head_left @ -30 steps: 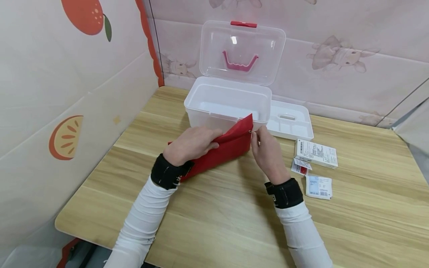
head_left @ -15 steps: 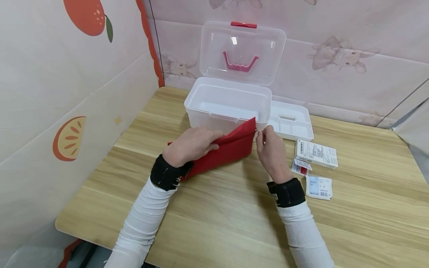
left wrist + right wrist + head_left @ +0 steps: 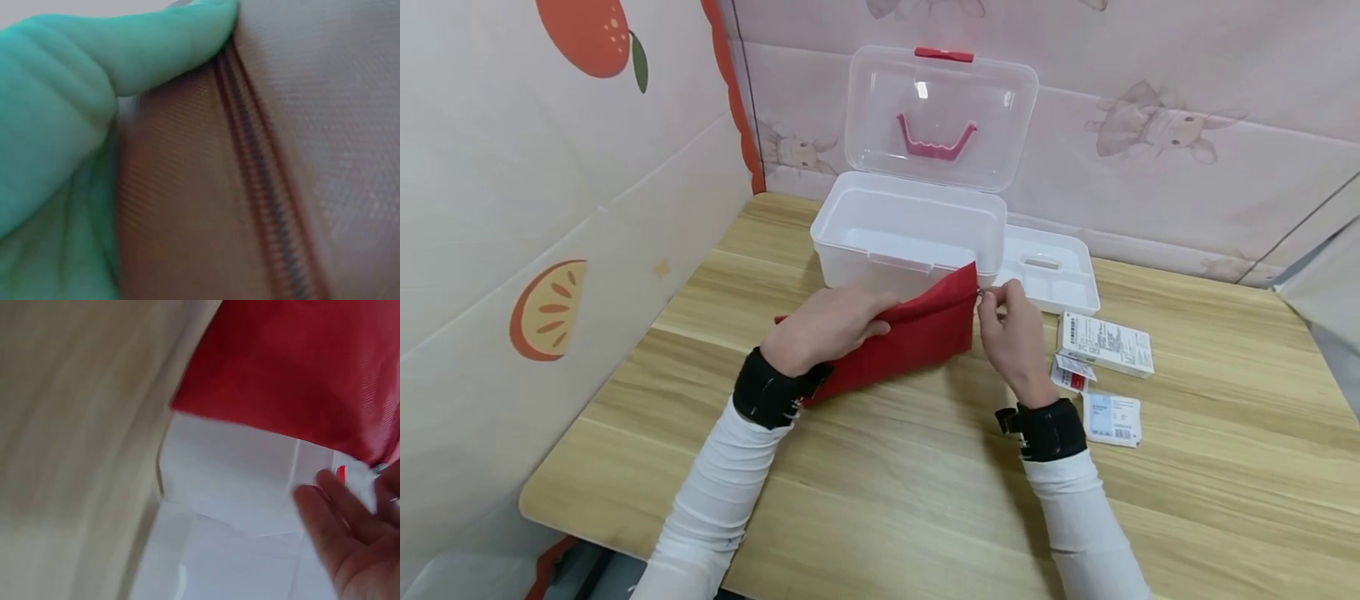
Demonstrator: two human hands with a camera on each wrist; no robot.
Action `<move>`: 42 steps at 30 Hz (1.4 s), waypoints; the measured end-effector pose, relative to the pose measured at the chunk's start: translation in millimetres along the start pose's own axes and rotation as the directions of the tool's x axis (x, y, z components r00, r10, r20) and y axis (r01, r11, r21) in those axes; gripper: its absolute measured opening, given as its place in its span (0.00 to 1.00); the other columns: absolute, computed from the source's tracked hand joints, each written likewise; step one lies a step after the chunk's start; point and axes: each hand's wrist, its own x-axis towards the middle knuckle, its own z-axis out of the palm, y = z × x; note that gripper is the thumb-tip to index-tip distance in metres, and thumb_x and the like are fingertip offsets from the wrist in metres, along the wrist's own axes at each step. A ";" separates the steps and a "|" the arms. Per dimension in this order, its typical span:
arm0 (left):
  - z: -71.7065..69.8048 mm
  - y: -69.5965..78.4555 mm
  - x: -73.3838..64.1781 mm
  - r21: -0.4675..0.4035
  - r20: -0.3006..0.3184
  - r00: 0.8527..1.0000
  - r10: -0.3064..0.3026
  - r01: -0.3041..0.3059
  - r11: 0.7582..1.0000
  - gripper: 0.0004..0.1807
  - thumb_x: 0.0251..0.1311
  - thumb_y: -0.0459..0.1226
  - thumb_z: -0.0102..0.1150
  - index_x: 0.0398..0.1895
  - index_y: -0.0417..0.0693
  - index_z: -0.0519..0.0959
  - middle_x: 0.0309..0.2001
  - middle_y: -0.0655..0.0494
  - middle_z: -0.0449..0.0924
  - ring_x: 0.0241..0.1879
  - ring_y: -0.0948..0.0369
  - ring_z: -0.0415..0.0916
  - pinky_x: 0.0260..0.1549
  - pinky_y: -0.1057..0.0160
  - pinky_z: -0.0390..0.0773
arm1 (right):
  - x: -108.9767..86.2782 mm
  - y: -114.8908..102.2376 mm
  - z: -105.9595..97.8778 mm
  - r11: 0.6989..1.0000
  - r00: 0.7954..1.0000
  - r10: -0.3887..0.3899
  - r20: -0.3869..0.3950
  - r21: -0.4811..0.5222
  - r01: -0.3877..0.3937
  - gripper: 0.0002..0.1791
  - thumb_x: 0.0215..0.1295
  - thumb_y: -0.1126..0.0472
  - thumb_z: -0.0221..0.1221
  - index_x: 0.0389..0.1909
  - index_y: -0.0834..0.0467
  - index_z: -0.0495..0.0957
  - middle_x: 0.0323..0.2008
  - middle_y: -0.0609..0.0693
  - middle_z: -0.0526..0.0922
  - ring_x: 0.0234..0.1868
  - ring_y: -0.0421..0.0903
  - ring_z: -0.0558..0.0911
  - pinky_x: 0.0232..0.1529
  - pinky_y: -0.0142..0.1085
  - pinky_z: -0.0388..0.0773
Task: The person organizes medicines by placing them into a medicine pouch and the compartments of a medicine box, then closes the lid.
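Observation:
A red zip pouch (image 3: 913,346) is held tilted over the table in front of the open plastic box. My left hand (image 3: 823,327) grips its upper edge, the thumb lying on the front side. In the left wrist view the zip (image 3: 259,162) runs in a line of meshed teeth down from the thumb tip. At the pouch's right end my right hand (image 3: 1013,337) pinches the small metal zip pull (image 3: 980,292). The right wrist view shows the pouch's corner beside that hand, its other fingers loosely bent.
The clear box (image 3: 842,250) stands at the back with its lid (image 3: 1015,108) raised. A white compartment tray (image 3: 1088,287) sits to its right. Nearer lie a white medicine box (image 3: 1108,343), a small red-and-white packet (image 3: 1070,379) and a blue-and-white sachet (image 3: 1112,419).
My right hand has moved slightly right with the zip pull, and the pouch's right end has stretched out that way. The left hand keeps its grip in place.

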 end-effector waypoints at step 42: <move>-28.4 21.9 10.5 -0.819 -0.314 0.937 -0.153 -0.186 0.543 0.46 0.48 0.28 0.62 0.67 0.46 0.44 0.57 0.46 0.62 0.53 0.56 0.64 0.44 0.53 0.77 | 14.7 -14.9 -41.5 0.554 0.730 0.552 -0.404 0.832 0.042 0.09 0.66 0.68 0.38 0.28 0.60 0.64 0.21 0.55 0.74 0.26 0.52 0.75 0.23 0.33 0.68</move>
